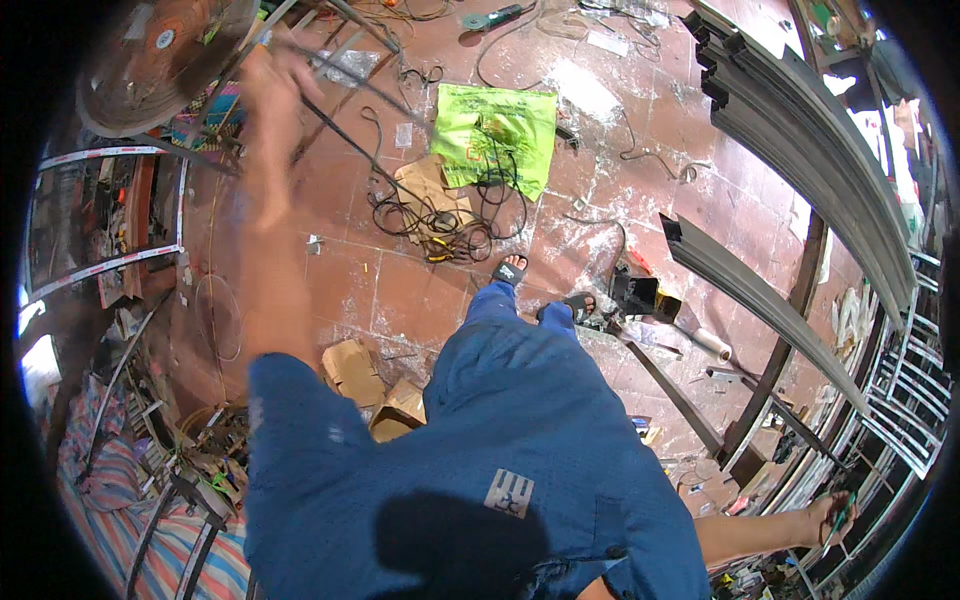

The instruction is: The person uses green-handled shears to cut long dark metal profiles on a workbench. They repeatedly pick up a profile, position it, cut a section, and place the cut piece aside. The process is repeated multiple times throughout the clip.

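Left hand (272, 82) is blurred by motion at the upper left, near a round fan (150, 70); whether it is closed on the dark cord (345, 138) slanting down beside it cannot be told. A slim green object (842, 515), too small to be identified, is held in the curled fingers of the right hand (828, 520) at the lower right. Tangled black cables (480, 243) are spread on brown cardboard (425, 182) and a bright green sheet (535, 135)
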Demonstrator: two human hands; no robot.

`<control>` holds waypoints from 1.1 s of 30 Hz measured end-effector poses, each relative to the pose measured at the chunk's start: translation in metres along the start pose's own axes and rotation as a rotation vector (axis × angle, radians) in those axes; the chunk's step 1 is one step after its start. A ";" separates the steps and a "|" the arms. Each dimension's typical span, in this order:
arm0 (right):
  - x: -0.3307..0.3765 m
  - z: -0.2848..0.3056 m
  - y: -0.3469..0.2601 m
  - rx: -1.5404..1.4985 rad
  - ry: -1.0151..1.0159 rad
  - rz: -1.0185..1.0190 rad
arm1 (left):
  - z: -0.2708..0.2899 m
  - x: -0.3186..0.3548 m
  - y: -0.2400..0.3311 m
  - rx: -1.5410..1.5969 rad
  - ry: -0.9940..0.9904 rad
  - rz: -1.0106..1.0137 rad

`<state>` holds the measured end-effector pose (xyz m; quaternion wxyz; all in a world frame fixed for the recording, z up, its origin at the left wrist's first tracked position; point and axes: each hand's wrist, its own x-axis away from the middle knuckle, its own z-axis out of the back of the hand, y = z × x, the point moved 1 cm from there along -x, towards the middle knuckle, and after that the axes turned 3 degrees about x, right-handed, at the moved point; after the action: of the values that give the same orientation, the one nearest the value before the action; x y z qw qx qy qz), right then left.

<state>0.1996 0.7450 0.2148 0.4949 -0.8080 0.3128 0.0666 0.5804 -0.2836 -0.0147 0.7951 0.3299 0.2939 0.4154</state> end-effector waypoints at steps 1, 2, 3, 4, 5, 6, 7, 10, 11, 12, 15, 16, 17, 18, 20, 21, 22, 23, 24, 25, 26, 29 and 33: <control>0.000 0.002 0.012 0.067 -0.087 -0.038 | 0.031 -0.024 0.018 -0.103 0.046 -0.062; 0.025 -0.021 0.042 0.142 -0.185 -0.014 | 0.063 -0.044 0.043 -0.226 0.086 -0.111; 0.057 -0.054 0.058 0.266 -0.232 0.042 | 0.086 -0.064 0.052 -0.333 0.088 -0.133; 0.087 -0.088 0.077 0.384 -0.273 0.100 | 0.108 -0.081 0.063 -0.447 0.089 -0.149; 0.106 -0.105 0.089 0.412 -0.278 0.102 | 0.125 -0.094 0.067 -0.548 0.084 -0.150; 0.124 -0.120 0.103 0.436 -0.282 0.101 | 0.139 -0.105 0.073 -0.637 0.054 -0.138; 0.139 -0.136 0.116 0.205 -0.330 -0.092 | 0.149 -0.111 0.081 -0.723 0.028 -0.124; 0.214 -0.205 0.138 -0.427 -0.395 -0.651 | 0.140 -0.110 0.109 -0.854 -0.045 -0.172; 0.240 -0.225 0.143 -0.495 -0.427 -0.720 | 0.125 -0.101 0.129 -0.870 -0.056 -0.223; 0.255 -0.230 0.151 -0.441 -0.427 -0.791 | 0.106 -0.086 0.147 -0.832 -0.078 -0.299; 0.334 -0.277 0.156 -0.114 -0.604 -0.782 | -0.002 0.003 0.208 -0.353 -0.348 -0.368; 0.358 -0.289 0.166 -0.096 -0.632 -0.810 | -0.038 0.050 0.238 -0.141 -0.479 -0.136; 0.376 -0.299 0.175 -0.185 -0.719 -0.914 | -0.069 0.085 0.233 0.044 -0.628 -0.209; 0.393 -0.308 0.181 -0.117 -0.729 -0.991 | -0.107 0.118 0.225 0.248 -0.816 -0.258; 0.413 -0.323 0.195 0.029 -0.792 -1.113 | -0.163 0.188 0.217 0.667 -1.192 -0.151; 0.419 -0.319 0.207 0.120 -0.808 -1.136 | -0.180 0.207 0.226 0.780 -1.282 -0.044; 0.417 -0.305 0.220 0.286 -0.858 -1.071 | -0.190 0.228 0.230 0.923 -1.142 0.117; 0.419 -0.280 0.238 0.360 -0.873 -0.943 | -0.199 0.232 0.217 0.811 -1.164 0.116; 0.416 -0.278 0.237 0.335 -0.814 -1.016 | -0.205 0.234 0.199 0.694 -1.174 0.120; 0.416 -0.273 0.231 0.310 -0.748 -1.089 | -0.208 0.235 0.189 0.575 -1.185 0.125; 0.416 -0.265 0.230 0.310 -0.727 -1.098 | -0.210 0.239 0.184 0.675 -1.120 0.085; 0.422 -0.242 0.227 0.314 -0.690 -1.126 | -0.209 0.241 0.185 0.764 -1.303 0.188; 0.435 -0.233 0.222 0.333 -0.708 -1.102 | -0.221 0.245 0.211 0.586 -1.399 0.109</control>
<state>0.3722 0.2883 -0.0182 0.6472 -0.6917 -0.3199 0.0163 0.4364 0.0800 -0.0348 0.6543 0.7282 -0.1971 0.0528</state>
